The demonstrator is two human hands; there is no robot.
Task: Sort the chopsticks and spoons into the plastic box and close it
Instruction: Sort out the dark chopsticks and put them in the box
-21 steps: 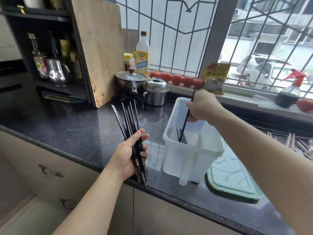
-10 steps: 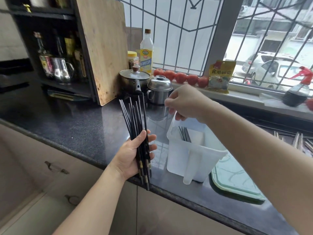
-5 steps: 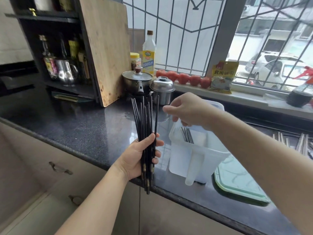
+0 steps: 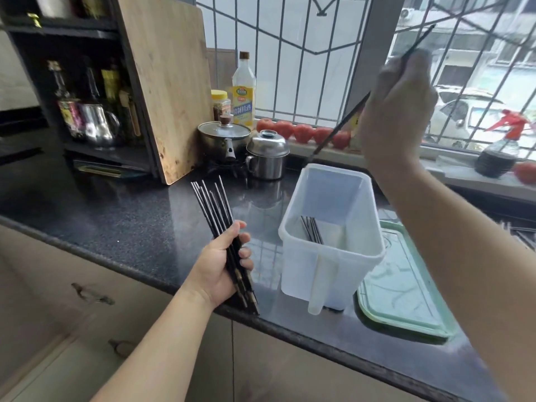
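Lifting chopstick [image 4: 333, 136] over plastic box [image 4: 330, 265]

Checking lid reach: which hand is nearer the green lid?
Left. The left hand grips chopsticks low at the counter edge, past the box from the green lid; the right hand is raised high.

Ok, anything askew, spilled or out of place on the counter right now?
Nothing spilled or damaged. The plastic box stands upright with a few chopsticks inside; its green lid lies flat beside it. The left hand grips a bundle; the right hand holds one chopstick tilted above the box.
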